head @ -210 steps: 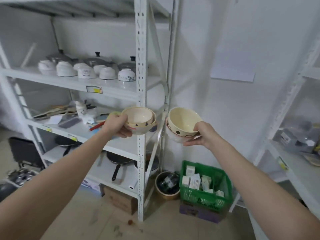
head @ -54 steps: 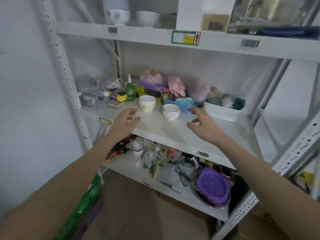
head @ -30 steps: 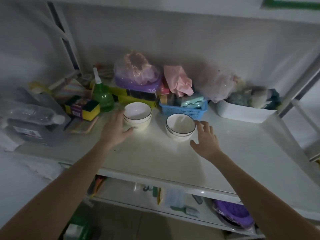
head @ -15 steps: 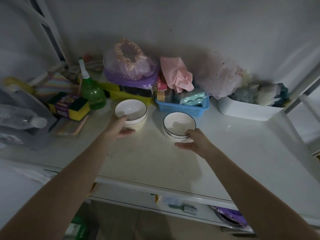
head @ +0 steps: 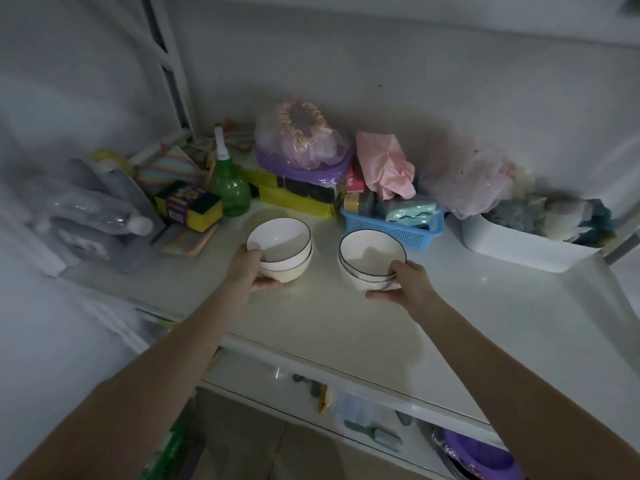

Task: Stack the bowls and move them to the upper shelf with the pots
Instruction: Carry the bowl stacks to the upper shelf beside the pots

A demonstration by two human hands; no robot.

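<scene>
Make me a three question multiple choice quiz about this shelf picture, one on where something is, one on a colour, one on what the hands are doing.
1. Where is the green bottle relative to the left bowl stack?
A. behind it, to the left
B. in front of it
C. inside it

2. What colour is the basket behind the right bowl stack?
A. red
B. blue
C. black

3. What are the hands doing?
A. both hang idle
B. only the right hand holds bowls
C. each grips a bowl stack

Answers:
1 A, the bottle stands farther back on the shelf, left of that stack.
2 B, its mesh wall is blue.
3 C, the left hand curls round the left stack and the right hand round the right one.
</scene>
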